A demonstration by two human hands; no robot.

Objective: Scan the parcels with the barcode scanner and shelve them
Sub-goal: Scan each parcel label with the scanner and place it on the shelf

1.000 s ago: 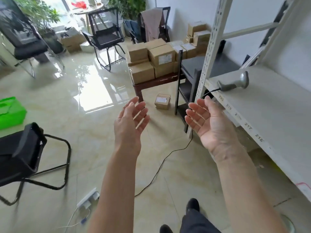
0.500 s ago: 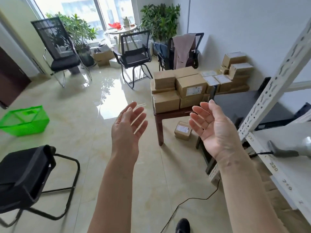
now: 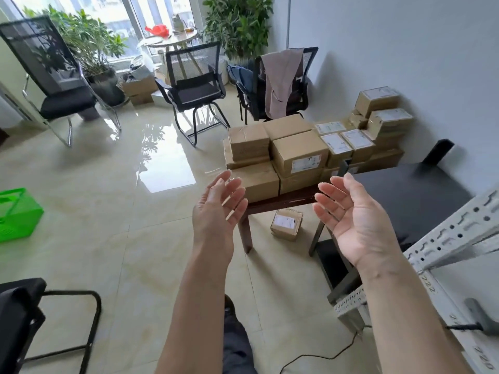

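I hold both arms out in front of me, palms turned toward each other. My left hand point(image 3: 218, 211) is empty, its fingers straight and slightly spread, and my right hand point(image 3: 356, 220) is just as empty, palm up and fingers loosely relaxed. Beyond them, a stack of brown cardboard parcels point(image 3: 299, 155), some with white labels, sits on a low dark wooden table point(image 3: 280, 202) that runs back toward the white wall, with more labelled boxes piled at its far end. One small brown parcel with a white label point(image 3: 286, 224) lies on the glossy beige tiled floor point(image 3: 108, 211) under the table's edge. At my right, the grey handheld barcode scanner point(image 3: 482, 317) lies on the white metal shelf point(image 3: 459, 298), its black cable trailing down to the floor; only part of it shows at the frame's edge. A black low stand point(image 3: 410, 193) sits between the table and the shelf. A bright green plastic basket point(image 3: 16, 214) rests on the floor far to my left.
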